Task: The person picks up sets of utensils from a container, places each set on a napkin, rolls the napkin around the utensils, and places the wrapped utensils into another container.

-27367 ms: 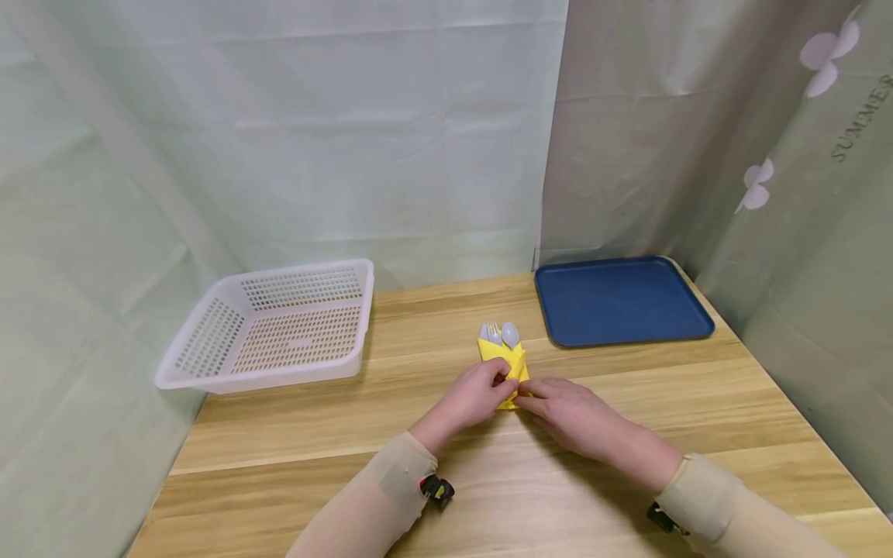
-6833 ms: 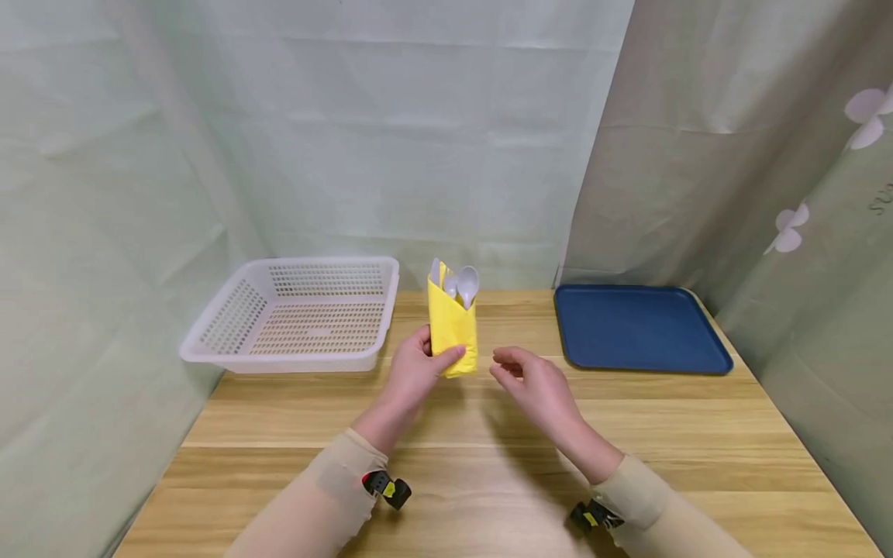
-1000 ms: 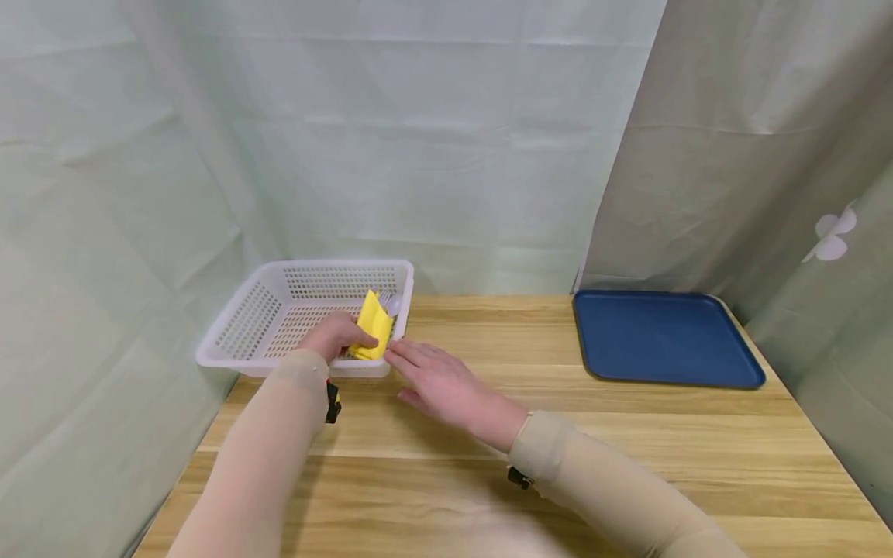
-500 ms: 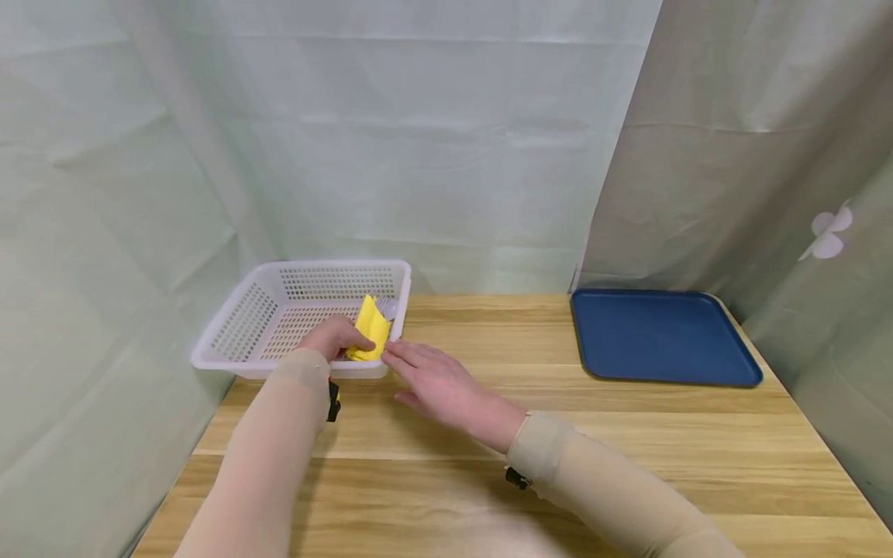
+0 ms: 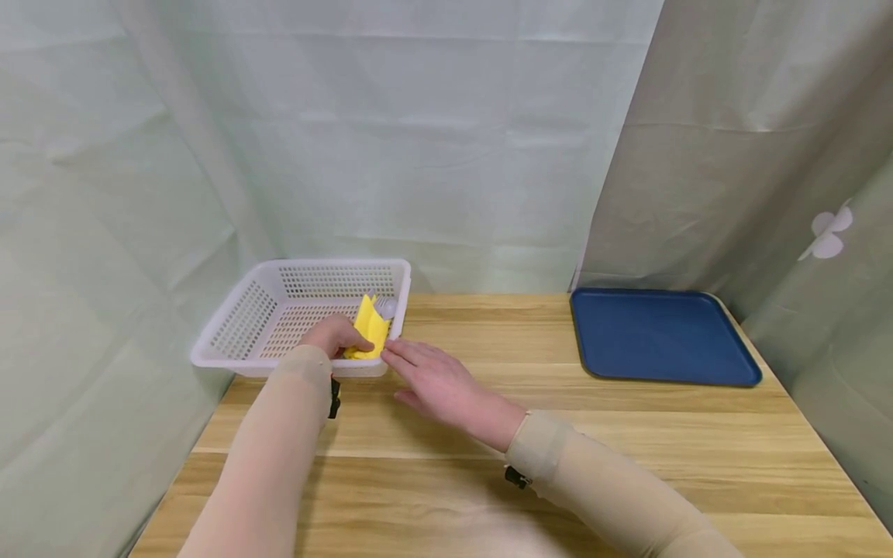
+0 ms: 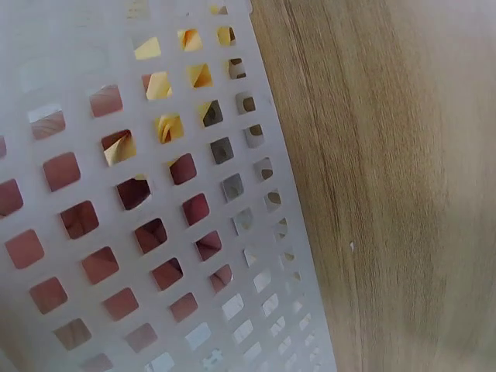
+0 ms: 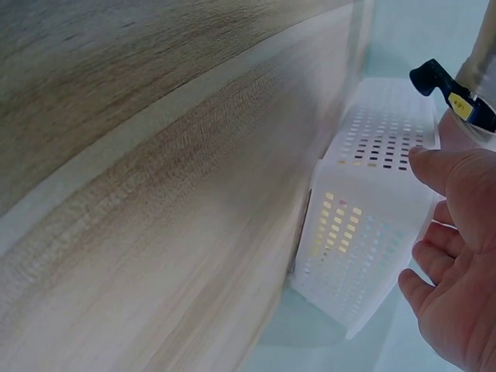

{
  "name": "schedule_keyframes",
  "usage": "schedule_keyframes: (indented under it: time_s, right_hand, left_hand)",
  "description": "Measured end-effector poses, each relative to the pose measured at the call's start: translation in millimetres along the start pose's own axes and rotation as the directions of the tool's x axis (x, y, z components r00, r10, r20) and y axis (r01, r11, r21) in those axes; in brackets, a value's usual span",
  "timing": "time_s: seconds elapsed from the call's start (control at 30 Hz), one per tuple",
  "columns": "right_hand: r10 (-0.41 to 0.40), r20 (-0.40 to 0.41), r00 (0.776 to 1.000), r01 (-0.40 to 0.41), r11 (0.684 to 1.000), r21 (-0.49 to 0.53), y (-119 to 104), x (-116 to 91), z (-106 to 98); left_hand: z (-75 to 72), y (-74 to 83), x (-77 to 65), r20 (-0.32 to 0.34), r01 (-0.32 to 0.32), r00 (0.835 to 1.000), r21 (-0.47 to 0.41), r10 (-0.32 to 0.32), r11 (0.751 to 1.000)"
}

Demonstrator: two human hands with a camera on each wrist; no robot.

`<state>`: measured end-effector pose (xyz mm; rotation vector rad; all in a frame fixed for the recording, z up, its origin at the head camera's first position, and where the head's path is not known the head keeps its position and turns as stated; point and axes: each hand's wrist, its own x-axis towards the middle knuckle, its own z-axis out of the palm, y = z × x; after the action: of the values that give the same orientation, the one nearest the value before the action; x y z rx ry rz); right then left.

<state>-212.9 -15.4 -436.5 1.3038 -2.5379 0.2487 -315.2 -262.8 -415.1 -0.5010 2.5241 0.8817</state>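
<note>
Inside the right end of the white plastic basket (image 5: 212, 363) is a yellow napkin (image 5: 370, 329) folded round pale plastic cutlery. A spoon (image 5: 387, 309) and a fork show at its open end. My left hand (image 5: 333, 335) reaches over the front rim and holds the napkin, thumb on top; its other fingers are mostly hidden. In the left wrist view, yellow and skin show through holes in the basket wall (image 6: 209, 170). My right hand (image 5: 439, 387) has its fingers extended at the basket's front right corner; the right wrist view shows it (image 7: 465, 256) beside the rim.
A blue tray (image 5: 663, 337) lies at the back right of the wooden table (image 5: 488, 496). Pale curtains (image 5: 446, 155) hang behind and at both sides. The basket stands at the back left.
Long before, both hands worked the napkin on the table; later the left hand held it up. It then went left into the basket. Over the last second, hands and napkin have barely moved.
</note>
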Motion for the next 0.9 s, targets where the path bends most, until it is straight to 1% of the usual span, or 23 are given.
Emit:
schedule_keyframes:
  time_s: [0.4, 0.63, 0.8, 0.9]
  right_hand:
    - [-0.008, -0.010, 1.000, 0.008, 1.000, 0.014, 0.4, 1.9, -1.6]
    - [-0.008, -0.014, 1.000, 0.008, 1.000, 0.008, 0.0, 1.6, -0.4]
    - [0.001, 0.000, 1.000, -0.001, 1.000, 0.015, 0.3, 1.6, 0.8]
    - [0.004, 0.001, 1.000, -0.004, 1.000, 0.017, 0.8, 1.5, 1.7]
  left_hand:
    - [-8.0, 1.6, -8.8, -0.006, -0.015, 1.000, 0.109, 0.015, 0.994]
    - [-7.7, 1.8, -10.4, 0.000, -0.021, 1.000, 0.108, 0.021, 0.994]
    - [-7.0, 0.4, -7.4, 0.000, -0.022, 1.000, 0.133, 0.022, 0.991]
    - [-7.5, 0.5, -9.5, -0.003, -0.024, 1.000, 0.146, 0.025, 0.989]
